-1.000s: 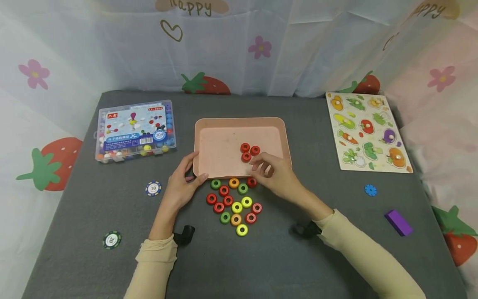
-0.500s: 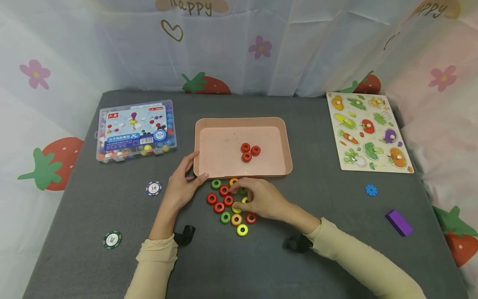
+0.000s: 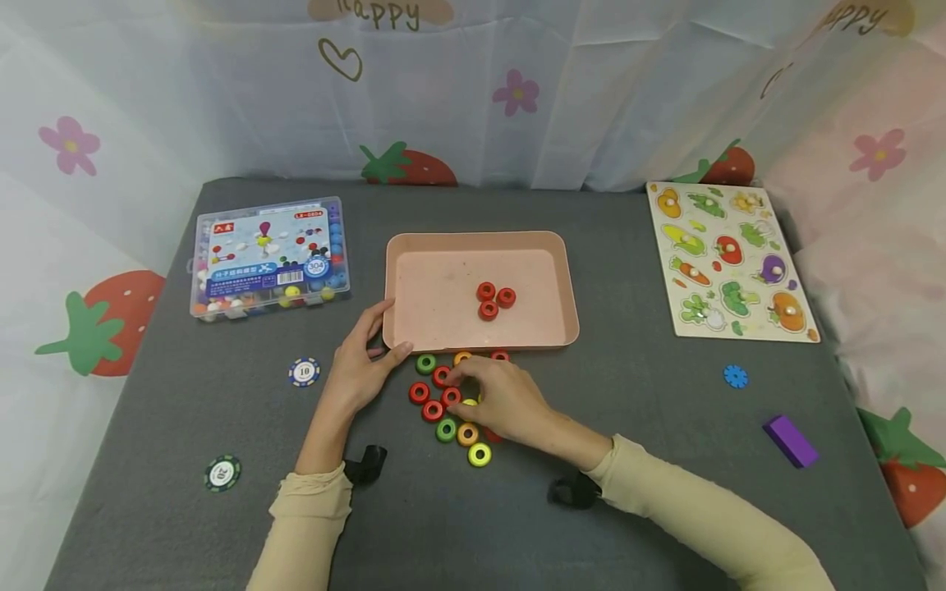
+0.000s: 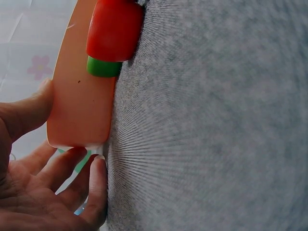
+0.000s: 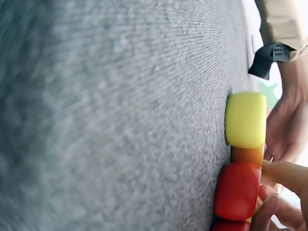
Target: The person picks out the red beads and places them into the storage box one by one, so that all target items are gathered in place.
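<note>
A pink tray (image 3: 421, 332) holds three red rings (image 3: 488, 310) right of its middle. My left hand (image 3: 356, 369) grips the tray's near-left corner; in the left wrist view its thumb is at the upper rim, fingers under the corner. Thick beadlike rings in red, green, orange and yellow lie in front of the tray. Among them, my right hand (image 3: 506, 398) has its thumb and forefinger curled about a red ring (image 3: 451, 397) on the table. The right hand hides several rings. The right wrist view shows a yellow ring (image 5: 246, 120) near its fingers.
A clear bead box (image 3: 269, 258) lies at the back left, a vegetable puzzle board (image 3: 727, 258) at the back right. Two poker chips (image 3: 304, 372) are on the left. A blue disc (image 3: 735, 377) and a purple block (image 3: 790, 441) lie on the right.
My right hand has moved from the tray's near edge down and left into the loose rings. A few rings there have shifted slightly. My left hand stays on the tray.
</note>
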The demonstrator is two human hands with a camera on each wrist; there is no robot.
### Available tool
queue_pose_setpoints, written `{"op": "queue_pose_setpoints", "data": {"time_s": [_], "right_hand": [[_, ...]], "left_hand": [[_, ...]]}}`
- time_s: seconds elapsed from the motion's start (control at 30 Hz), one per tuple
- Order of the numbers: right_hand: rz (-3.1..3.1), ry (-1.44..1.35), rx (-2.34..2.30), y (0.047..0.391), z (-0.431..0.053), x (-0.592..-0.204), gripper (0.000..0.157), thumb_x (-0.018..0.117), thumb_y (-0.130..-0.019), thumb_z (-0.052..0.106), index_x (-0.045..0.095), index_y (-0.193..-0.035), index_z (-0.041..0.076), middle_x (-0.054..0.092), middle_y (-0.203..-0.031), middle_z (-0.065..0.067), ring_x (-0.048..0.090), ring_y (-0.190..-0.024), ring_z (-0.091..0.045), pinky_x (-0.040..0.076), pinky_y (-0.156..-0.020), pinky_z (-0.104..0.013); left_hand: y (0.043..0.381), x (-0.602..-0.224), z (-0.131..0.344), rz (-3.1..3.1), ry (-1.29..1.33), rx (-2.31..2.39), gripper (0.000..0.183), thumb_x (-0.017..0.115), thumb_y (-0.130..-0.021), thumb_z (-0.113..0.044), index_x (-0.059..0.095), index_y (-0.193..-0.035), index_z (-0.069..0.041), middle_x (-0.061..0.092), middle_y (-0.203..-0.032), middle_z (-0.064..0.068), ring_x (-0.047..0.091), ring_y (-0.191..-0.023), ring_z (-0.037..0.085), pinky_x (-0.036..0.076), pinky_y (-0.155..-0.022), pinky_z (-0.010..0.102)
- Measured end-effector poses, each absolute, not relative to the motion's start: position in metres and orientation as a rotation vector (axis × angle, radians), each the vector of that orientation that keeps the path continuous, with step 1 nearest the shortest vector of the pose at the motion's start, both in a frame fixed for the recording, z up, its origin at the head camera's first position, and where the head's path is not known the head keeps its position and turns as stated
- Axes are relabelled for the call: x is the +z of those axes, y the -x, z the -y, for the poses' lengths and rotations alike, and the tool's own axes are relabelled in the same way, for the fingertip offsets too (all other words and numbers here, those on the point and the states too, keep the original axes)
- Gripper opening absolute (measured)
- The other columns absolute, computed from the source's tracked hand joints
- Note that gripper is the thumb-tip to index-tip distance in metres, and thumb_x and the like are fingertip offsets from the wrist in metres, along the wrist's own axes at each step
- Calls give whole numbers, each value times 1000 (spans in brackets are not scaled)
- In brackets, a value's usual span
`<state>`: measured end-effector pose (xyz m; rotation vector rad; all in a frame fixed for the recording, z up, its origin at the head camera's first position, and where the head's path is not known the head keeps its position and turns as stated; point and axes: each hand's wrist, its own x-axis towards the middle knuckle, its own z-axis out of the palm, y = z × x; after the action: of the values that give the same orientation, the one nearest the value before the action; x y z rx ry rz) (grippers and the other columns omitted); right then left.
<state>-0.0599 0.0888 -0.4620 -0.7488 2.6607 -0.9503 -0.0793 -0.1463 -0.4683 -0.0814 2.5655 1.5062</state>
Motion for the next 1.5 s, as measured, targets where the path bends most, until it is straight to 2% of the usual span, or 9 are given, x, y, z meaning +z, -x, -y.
{"op": "queue_pose_setpoints", "data": {"time_s": [0.17,0.43,0.7,0.8,1.07,1.23,1.5], "right_hand": [[-2620,780,-1058,62,-90,-461,24,84,-82,24,75,-104,19,68,-88,9,50,-59,-3,43,-52,-21],[-2565,854,-1458,81,-98,-450,24,82,-84,15,74,-107,14,67,-96,3,48,-54,-5,44,-50,-22],[-2690,640,-1492,117,-101,-455,27,84,-82,13,76,-108,8,69,-93,-7,52,-60,-15,43,-56,-25],[-2739,583,-1436,130,-99,-460,27,84,-82,14,76,-107,7,68,-89,-9,51,-60,-19,41,-54,-27],[-2866,434,-1256,150,-96,-466,23,83,-83,19,78,-104,14,67,-96,0,55,-68,-14,44,-60,-28],[-2880,433,-1233,152,-96,-467,18,81,-85,16,78,-102,11,62,-103,-2,56,-78,-17,46,-66,-29],[-2815,645,-1340,139,-94,-463,21,80,-84,12,75,-104,10,61,-100,-7,54,-78,-21,44,-65,-29]], "left_hand": [[79,-468,146,-2561,91,1505,72,71,-95,-25,34,-156,-25,36,-159,15,36,-146,32,44,-109,51],[79,-468,146,-2561,94,1509,72,71,-94,-25,34,-156,-25,37,-159,15,36,-146,32,44,-109,51],[79,-468,148,-2555,103,1505,72,71,-94,-25,34,-156,-27,36,-159,14,36,-146,31,44,-109,50],[79,-468,148,-2557,101,1507,72,71,-94,-25,34,-156,-26,37,-159,14,36,-146,31,44,-109,50],[80,-469,147,-2542,85,1521,71,71,-95,-26,34,-156,-26,36,-160,13,35,-146,31,43,-110,52],[80,-469,147,-2542,88,1525,71,71,-95,-25,35,-155,-27,36,-159,13,35,-146,31,43,-109,52],[80,-467,147,-2543,95,1515,72,71,-94,-25,34,-156,-26,36,-160,13,35,-146,31,43,-109,52]]}}
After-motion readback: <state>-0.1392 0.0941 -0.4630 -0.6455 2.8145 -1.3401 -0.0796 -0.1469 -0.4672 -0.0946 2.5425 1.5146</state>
